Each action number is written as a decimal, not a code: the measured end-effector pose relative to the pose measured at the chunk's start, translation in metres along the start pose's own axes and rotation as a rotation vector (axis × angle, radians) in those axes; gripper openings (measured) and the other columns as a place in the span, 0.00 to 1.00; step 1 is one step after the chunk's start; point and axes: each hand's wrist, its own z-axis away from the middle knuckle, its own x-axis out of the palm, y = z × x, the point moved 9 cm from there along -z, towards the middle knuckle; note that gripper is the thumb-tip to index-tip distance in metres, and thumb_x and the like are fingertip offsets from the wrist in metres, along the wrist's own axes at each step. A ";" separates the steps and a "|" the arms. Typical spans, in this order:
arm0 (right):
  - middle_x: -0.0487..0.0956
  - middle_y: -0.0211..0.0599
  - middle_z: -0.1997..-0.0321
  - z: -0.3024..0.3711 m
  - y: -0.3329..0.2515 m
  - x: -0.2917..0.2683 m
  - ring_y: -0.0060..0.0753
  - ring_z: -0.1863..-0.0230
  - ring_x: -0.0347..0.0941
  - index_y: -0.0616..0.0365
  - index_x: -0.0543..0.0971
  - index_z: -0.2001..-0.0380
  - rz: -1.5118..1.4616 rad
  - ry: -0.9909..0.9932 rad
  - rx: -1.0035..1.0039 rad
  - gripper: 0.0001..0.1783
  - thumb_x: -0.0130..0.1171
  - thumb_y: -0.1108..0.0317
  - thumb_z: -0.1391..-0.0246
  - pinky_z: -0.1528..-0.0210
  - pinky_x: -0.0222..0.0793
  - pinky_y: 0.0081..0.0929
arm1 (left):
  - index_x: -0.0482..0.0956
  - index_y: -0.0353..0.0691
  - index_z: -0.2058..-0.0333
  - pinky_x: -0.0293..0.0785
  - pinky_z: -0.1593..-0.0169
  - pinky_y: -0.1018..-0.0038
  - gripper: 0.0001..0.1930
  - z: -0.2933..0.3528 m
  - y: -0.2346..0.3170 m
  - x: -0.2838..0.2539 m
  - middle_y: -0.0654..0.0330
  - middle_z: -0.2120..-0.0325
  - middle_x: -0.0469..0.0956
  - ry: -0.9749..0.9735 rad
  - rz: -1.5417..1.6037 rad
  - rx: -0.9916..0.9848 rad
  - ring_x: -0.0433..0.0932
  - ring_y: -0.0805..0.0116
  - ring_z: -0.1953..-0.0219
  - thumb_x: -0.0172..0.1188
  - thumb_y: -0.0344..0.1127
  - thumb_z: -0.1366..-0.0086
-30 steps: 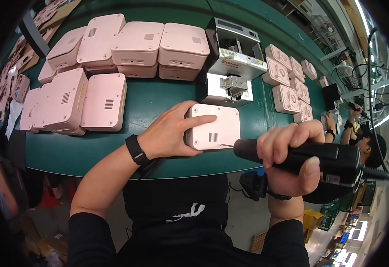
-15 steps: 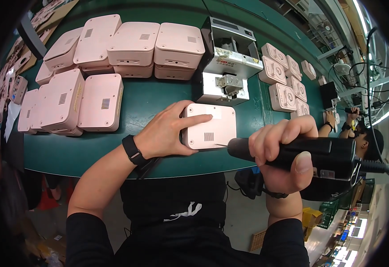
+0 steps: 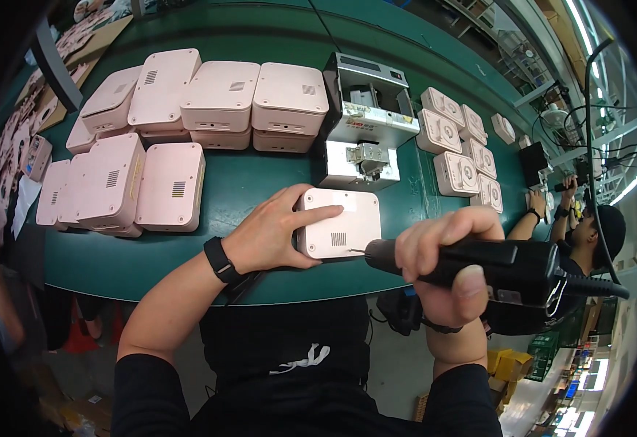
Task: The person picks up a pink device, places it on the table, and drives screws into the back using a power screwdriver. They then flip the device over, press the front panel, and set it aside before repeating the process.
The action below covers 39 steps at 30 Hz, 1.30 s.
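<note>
A pale pink plastic case lies on the green table in front of me, its vented face up. My left hand steadies it: the thumb is at the near edge, and the index finger stretches across the top onto a light label. In my right hand is a black corded electric screwdriver, held almost level with its bit pointing left. The thin bit ends over the near right part of the case; whether it touches is too small to tell.
Stacked pink cases stand at the far left. A black and silver machine is behind my case. Smaller pink parts sit in rows to its right. At the far right, a co-worker works at the same table.
The whole view has shifted, so the table sits lower in it. The screwdriver's rear end has come down and left slightly. My left hand stays on the case.
</note>
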 end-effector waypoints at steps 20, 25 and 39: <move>0.71 0.33 0.76 0.004 0.025 -0.014 0.29 0.80 0.67 0.54 0.65 0.60 -0.119 0.005 0.012 0.24 0.62 0.48 0.42 0.72 0.67 0.32 | 0.78 0.61 0.39 0.75 0.40 0.59 0.43 -0.002 -0.003 0.002 0.50 0.44 0.71 -0.006 0.022 -0.032 0.74 0.48 0.43 0.80 0.39 0.60; 0.71 0.34 0.76 -0.008 0.025 -0.014 0.29 0.80 0.67 0.55 0.65 0.58 -0.132 -0.030 0.006 0.21 0.60 0.51 0.39 0.72 0.68 0.32 | 0.78 0.61 0.38 0.76 0.40 0.59 0.43 -0.003 -0.004 0.000 0.51 0.44 0.71 -0.018 0.023 -0.028 0.74 0.49 0.43 0.80 0.39 0.59; 0.70 0.32 0.76 -0.098 0.029 -0.057 0.28 0.81 0.65 0.56 0.69 0.59 0.019 0.226 -0.107 0.13 0.49 0.57 0.32 0.71 0.66 0.31 | 0.76 0.61 0.38 0.75 0.41 0.59 0.42 0.000 -0.004 -0.007 0.50 0.43 0.69 -0.027 -0.002 -0.052 0.74 0.48 0.43 0.79 0.43 0.56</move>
